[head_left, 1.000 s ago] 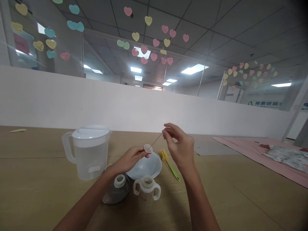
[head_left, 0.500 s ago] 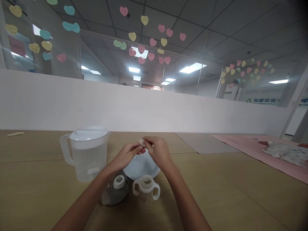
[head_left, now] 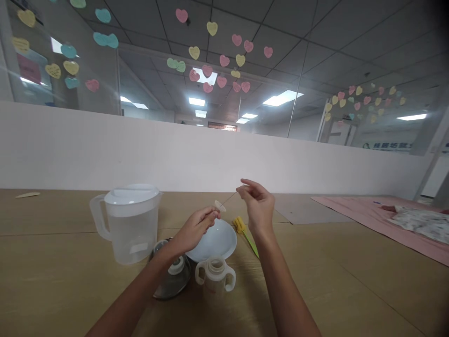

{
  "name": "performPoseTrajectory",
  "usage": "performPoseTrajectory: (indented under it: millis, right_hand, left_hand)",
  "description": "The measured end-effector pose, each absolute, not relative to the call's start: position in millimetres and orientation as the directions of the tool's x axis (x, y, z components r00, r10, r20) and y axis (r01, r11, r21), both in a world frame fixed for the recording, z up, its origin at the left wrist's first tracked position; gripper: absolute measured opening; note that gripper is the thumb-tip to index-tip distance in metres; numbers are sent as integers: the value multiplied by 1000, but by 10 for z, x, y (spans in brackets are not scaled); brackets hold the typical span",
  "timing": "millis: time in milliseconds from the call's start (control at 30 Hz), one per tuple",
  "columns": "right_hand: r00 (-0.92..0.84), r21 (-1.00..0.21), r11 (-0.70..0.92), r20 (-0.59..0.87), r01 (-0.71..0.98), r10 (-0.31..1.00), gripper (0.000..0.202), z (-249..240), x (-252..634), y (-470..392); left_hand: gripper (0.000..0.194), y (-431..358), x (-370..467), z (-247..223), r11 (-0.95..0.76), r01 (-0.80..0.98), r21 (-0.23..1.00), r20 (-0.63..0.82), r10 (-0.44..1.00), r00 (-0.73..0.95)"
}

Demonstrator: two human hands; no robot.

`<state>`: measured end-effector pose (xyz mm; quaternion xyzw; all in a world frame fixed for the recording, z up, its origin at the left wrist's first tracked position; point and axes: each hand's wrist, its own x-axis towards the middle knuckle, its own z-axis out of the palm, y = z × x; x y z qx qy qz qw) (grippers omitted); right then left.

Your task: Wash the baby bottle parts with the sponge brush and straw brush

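Observation:
My left hand (head_left: 200, 225) pinches a small pale round disc (head_left: 220, 206) by its edge, above the white bowl (head_left: 214, 241). Up and to the right, my right hand (head_left: 258, 201) grips the far end of a thin dark strand (head_left: 230, 198) between thumb and forefinger. The strand slants down to the disc; whether it passes through is too small to tell. Below the hands stands an uncapped clear bottle with two white handles (head_left: 215, 276). A dark round dish (head_left: 171, 285) holding a white ring-shaped piece (head_left: 176, 266) is partly hidden by my left forearm.
A lidded clear pitcher (head_left: 131, 224) of water stands at left. A yellow sponge brush (head_left: 240, 224) with a green handle lies beside the bowl, under my right wrist. A pink sheet (head_left: 351, 208) with patterned cloth (head_left: 417, 222) and a person's hand (head_left: 388, 208) is at right.
My hands were together at the disc. My right hand has drawn up and right, and the thin strand now stretches between them. The yellow brush has come into sight.

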<state>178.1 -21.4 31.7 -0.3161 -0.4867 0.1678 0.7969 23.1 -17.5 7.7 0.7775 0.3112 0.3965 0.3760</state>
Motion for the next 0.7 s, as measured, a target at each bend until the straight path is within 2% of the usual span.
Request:
performPoseTrajectory:
  millis: [100, 233, 700]
  right_hand:
    - [534, -705, 702, 557, -101, 636, 28, 354, 1892, -234]
    - [558, -731, 655, 469, -191, 685, 31, 365, 2018, -233]
    - [627, -757, 637, 427, -146, 651, 37, 234, 2266, -19]
  left_hand:
    - [34, -238, 267, 113, -532, 170, 829, 393, 772, 499]
    - [33, -288, 246, 142, -536, 208, 818, 365, 764, 533]
    - [37, -194, 120, 139, -607, 370, 703, 361, 753, 551]
